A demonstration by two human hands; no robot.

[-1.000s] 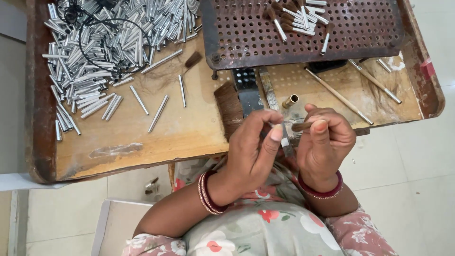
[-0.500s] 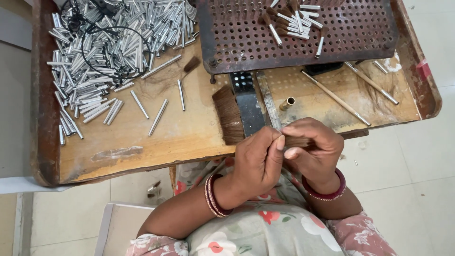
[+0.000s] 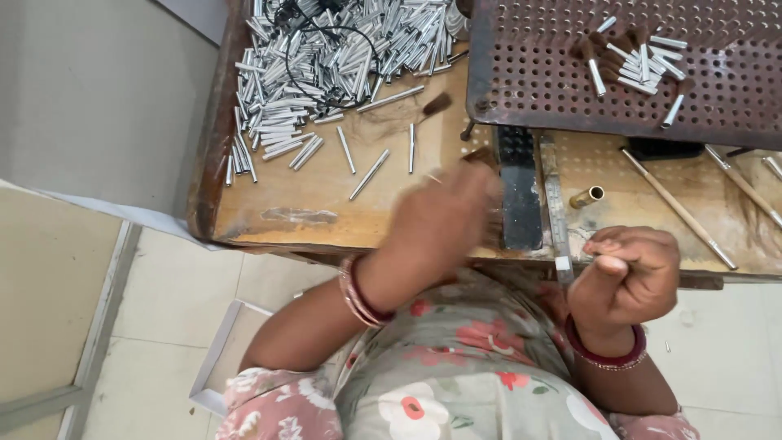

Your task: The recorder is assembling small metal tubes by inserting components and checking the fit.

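Head view: blurred left hand [image 3: 444,216] over the worktop [image 3: 326,213], grip unclear. Right hand [image 3: 629,273] is clenched, fingers [image 3: 607,244] curled. Metal tubes [image 3: 326,65] lie beyond the left fingers.

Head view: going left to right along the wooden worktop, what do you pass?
Heap of silver metal tubes → blurred left hand → black bar → small brass tube → closed right hand → long wooden stick. The perforated metal tray sits farther back, above them.
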